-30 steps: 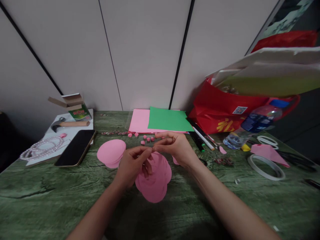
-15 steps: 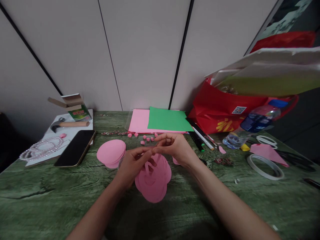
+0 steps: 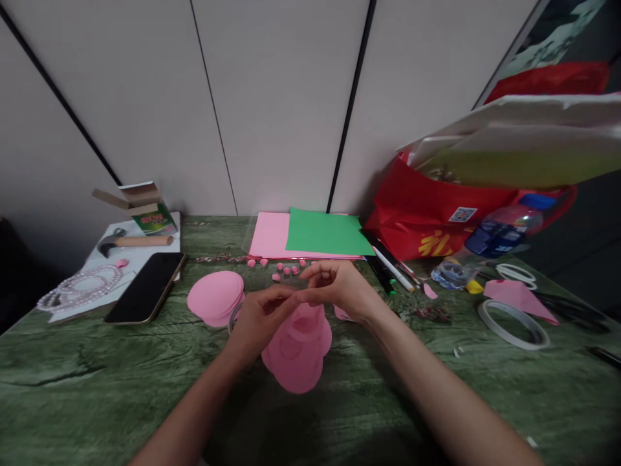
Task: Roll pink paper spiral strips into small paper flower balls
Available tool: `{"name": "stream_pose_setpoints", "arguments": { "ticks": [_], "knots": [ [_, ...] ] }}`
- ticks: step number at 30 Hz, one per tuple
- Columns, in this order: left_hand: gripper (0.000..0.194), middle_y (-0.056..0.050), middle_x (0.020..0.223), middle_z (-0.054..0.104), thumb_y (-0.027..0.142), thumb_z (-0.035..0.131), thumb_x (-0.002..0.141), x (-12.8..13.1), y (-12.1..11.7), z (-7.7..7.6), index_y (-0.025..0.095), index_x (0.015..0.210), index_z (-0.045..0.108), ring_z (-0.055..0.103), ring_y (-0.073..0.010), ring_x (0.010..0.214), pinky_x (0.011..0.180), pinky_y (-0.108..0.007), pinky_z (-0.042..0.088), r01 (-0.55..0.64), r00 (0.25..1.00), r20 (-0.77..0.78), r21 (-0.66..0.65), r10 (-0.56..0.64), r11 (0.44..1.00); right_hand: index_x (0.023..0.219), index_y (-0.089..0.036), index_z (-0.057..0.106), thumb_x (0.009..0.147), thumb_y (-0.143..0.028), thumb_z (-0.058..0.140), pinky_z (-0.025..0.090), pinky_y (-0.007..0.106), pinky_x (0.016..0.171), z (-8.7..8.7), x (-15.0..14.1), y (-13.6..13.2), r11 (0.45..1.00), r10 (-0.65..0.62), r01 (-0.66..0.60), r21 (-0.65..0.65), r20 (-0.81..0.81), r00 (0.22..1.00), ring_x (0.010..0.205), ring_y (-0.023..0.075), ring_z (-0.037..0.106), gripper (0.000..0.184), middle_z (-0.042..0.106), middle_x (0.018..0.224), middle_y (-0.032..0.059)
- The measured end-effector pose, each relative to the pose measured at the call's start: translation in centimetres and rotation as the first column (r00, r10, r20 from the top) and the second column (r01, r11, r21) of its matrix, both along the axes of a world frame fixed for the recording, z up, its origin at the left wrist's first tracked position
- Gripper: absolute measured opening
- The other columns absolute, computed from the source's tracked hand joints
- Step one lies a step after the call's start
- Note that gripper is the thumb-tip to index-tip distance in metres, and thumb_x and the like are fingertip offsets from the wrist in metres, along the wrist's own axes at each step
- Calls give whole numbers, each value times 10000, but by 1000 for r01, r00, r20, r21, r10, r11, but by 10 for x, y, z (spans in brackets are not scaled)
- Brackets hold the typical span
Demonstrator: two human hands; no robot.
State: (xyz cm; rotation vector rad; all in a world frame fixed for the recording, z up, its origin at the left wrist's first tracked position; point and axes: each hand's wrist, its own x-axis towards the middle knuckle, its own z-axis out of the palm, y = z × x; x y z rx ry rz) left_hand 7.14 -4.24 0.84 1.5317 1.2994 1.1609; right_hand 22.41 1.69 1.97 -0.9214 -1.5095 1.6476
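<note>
My left hand (image 3: 259, 317) and my right hand (image 3: 342, 291) meet fingertip to fingertip over the middle of the table. Thumbs and forefingers pinch the end of a pink paper strip (image 3: 306, 330) that hangs in curled loops below them; the pinched end itself is hidden by the fingers. Beneath lies a pile of round pink paper pieces (image 3: 298, 375), some with spiral cuts. A neat stack of pink paper circles (image 3: 216, 298) sits left of my left hand. Just beyond the fingertips are several small rolled pink paper buds (image 3: 287, 270).
Pink and green sheets (image 3: 330, 232) lie at the back. On the left are a black phone (image 3: 145, 288), a hammer (image 3: 140, 241), pearl strings (image 3: 80, 288) and a small box (image 3: 155, 220). Pens (image 3: 392, 265), a tape roll (image 3: 514, 325), a tilted bottle (image 3: 499, 236) and a red bag (image 3: 412, 207) occupy the right.
The curled strip shows more fully below my fingers, hanging in wider loops. My left fingers have closed in from a looser spread. Both hands stay in nearly the same place.
</note>
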Motion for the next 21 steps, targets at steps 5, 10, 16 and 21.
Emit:
{"name": "stream_pose_setpoints", "arguments": {
  "ticks": [5, 10, 16, 21],
  "knots": [
    [191, -45, 912, 714, 266, 626, 731, -2, 0, -3, 183, 885, 703, 623, -182, 840, 739, -261, 469, -67, 995, 69, -16, 67, 998, 718, -162, 592, 478, -225, 794, 392, 212, 443, 0, -1, 0, 1000, -2, 2, 2, -4, 1000, 425, 65, 495, 319, 567, 487, -58],
    [170, -35, 844, 720, 257, 608, 746, -2, -1, -3, 188, 859, 714, 625, -166, 768, 674, -243, 468, 7, 993, 114, -47, -1, 999, 723, -157, 576, 468, -210, 796, 396, 205, 428, -1, -1, -1, 1000, 18, -18, 5, 39, 999, 417, 74, 516, 341, 585, 478, -52],
    [157, -23, 753, 708, 253, 611, 742, -3, 0, -3, 187, 833, 720, 601, -140, 691, 614, -221, 445, 9, 994, 110, -82, 0, 997, 704, -170, 529, 433, -207, 808, 419, 199, 424, -1, -1, -2, 998, 64, -64, -3, 22, 998, 416, 80, 539, 392, 618, 502, -42],
    [171, -25, 769, 711, 266, 593, 755, -6, 0, -4, 193, 842, 721, 605, -147, 701, 635, -234, 453, 68, 995, 80, -66, -63, 996, 707, -164, 522, 418, -255, 820, 423, 197, 427, 0, 1, -2, 989, 148, -149, 10, 65, 987, 433, 85, 548, 424, 591, 495, -56]
  ]
}}
